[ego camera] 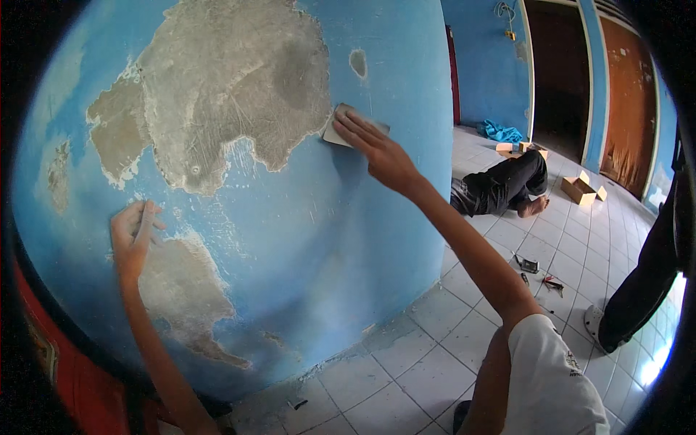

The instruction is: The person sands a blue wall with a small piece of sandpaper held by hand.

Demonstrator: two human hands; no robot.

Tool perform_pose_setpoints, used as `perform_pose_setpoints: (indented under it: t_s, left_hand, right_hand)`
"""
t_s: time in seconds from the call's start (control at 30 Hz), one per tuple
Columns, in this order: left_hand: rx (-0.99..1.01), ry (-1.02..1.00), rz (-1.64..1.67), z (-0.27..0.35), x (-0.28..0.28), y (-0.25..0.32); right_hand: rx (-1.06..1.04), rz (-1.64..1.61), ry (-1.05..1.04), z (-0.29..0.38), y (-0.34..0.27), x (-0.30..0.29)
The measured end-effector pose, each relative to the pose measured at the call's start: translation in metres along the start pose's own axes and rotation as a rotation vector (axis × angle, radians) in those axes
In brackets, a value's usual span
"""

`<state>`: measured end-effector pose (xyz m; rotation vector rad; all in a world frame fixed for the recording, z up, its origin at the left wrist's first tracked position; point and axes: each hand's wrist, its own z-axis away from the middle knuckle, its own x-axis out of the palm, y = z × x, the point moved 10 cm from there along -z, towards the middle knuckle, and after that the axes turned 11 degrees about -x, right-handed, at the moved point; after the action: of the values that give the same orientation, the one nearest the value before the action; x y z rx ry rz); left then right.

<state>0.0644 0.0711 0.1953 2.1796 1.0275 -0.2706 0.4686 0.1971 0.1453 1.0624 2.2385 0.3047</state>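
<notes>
Before me stands a blue painted wall [272, 234] with large grey patches of bare plaster [217, 70] where the paint is gone. My right hand [375, 144] presses a sheet of sandpaper [335, 133] flat against the blue paint, just right of the biggest patch. The fingers lie stretched over the sheet. Lower on the left, my left hand [136, 231] rests by the wall above a smaller bare patch [182, 277]. Its fingers are partly bent and apart, with nothing seen in them. White scraped marks show in the paint between the patches.
Dust lies on the white floor tiles [380, 353] along the wall's foot. At right, one person's legs [505, 182] rest on the floor and another person's leg [641, 277] stands. Small tools [553, 284], an open cardboard box [580, 190] and a blue cloth [499, 131] lie beyond.
</notes>
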Motion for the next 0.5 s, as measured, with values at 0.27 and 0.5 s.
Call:
perform_pose_setpoints:
  t_s: [0.27,0.5]
  left_hand:
    - [0.001,-0.032,0.002,-0.001,0.001,-0.001]
    - [-0.021,-0.040,-0.022,-0.001,0.001,0.001]
  right_hand:
    - [0.274,-0.103,0.217,0.045,0.064,-0.018]
    - [0.142,-0.184,0.085,0.042,-0.005,0.012]
